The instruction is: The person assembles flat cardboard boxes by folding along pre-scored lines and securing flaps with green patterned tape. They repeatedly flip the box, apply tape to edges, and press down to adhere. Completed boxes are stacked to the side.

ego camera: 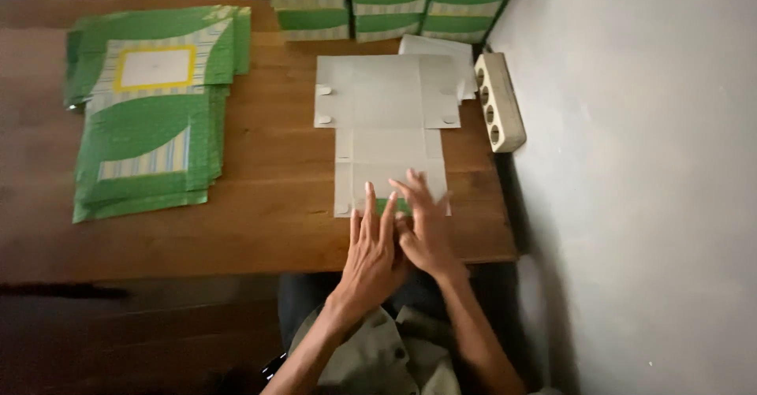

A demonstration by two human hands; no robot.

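I see the flat unfolded carton blank (386, 127) lying plain side up on the wooden table (268, 229), toward the table's right end, its near edge close to the table's front edge. A small strip of green (392, 204) shows at that near edge, between the fingers; I read it as a flap turned over, though motion blur leaves this uncertain.

Left hand (372, 257): fingers extended and loosely spread, flat, fingertips on the near edge of the blank. Nothing gripped.

Right hand (426, 233): fingers splayed, palm down, pressing on the same near edge just beside the left hand; the two hands overlap at the thumbs. No grasp, fingers released. The right fingertips are blurred, so I cannot tell exactly which ones touch the card.

Left of the blank, well apart, lies a stack of green printed blanks (150, 111), printed side up, with a yellow-framed white panel on the top sheet. At the back of the table stand assembled green boxes (386, 1), cut off by the top of the frame. A pale block with three round holes (498, 102) sits against the grey wall (631, 166), just beside the blank's right edge. The table's underside and my lap are too dark to make out
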